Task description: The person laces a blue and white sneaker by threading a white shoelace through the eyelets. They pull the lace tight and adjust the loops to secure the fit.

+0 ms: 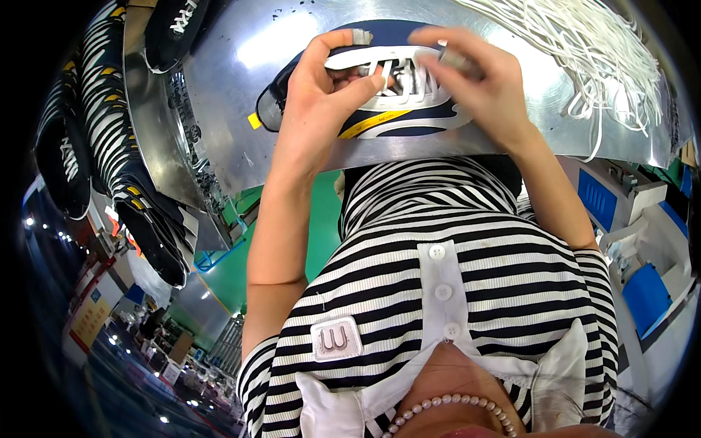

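A navy shoe upper (380, 130) with white trim and a yellow stripe lies sideways on the metal table in front of me. White shoelace (415, 77) runs in crossing rows through its eyelets. My left hand (314, 91) grips the upper at its opening, thumb by the laces and some fingers hidden inside. Grey tape wraps a fingertip of that hand. Over the toe end of the lacing is my right hand (478, 77), bent and smeared by motion, also with tape on a finger. Whether it pinches a lace end cannot be made out.
A heap of loose white laces (610, 55) hangs over the table's right part. The metal table (226, 109) has a curved edge near my body. At the left stand a long row of dark shoe uppers (109, 109) and another laced upper (175, 29).
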### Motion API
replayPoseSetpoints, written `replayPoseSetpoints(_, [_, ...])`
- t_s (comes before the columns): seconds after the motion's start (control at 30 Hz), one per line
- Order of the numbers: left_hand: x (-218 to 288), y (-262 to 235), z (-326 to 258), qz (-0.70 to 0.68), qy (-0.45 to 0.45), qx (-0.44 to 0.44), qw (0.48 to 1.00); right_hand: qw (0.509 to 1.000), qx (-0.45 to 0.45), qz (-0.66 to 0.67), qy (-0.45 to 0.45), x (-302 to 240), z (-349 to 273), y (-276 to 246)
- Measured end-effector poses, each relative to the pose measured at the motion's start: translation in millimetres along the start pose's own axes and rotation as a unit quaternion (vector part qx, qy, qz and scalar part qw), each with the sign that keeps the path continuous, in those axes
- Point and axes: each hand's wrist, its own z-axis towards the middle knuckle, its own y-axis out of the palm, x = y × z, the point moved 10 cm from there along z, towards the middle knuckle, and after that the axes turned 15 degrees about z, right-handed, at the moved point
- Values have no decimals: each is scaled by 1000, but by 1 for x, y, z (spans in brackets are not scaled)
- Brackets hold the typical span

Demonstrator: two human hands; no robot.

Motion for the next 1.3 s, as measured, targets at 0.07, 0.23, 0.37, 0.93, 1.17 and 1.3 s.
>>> replayPoseSetpoints(0.07, [2, 5, 2, 1, 1, -4, 1000, 962, -55, -119, -240, -37, -9, 22])
replayPoseSetpoints(0.23, [3, 8, 5, -21, 2, -23, 1000, 986, -32, -38, -158, -26, 6, 16])
replayPoseSetpoints(0.37, [-2, -2, 16, 39, 20, 25, 999, 948, -174, 78, -256, -87, -40, 42])
replayPoseSetpoints(0.93, [46, 3, -46, 418, 239, 150, 863, 990, 10, 49, 133, 28, -31, 21])
replayPoseSetpoints(1.17, [29, -11, -38, 348, 154, 126, 916, 973, 41, 203, 98, 1, -16, 30])
replayPoseSetpoints(1.3, [34, -5, -37, 409, 132, 111, 896, 972, 54, 223, 57, 14, -10, 36])
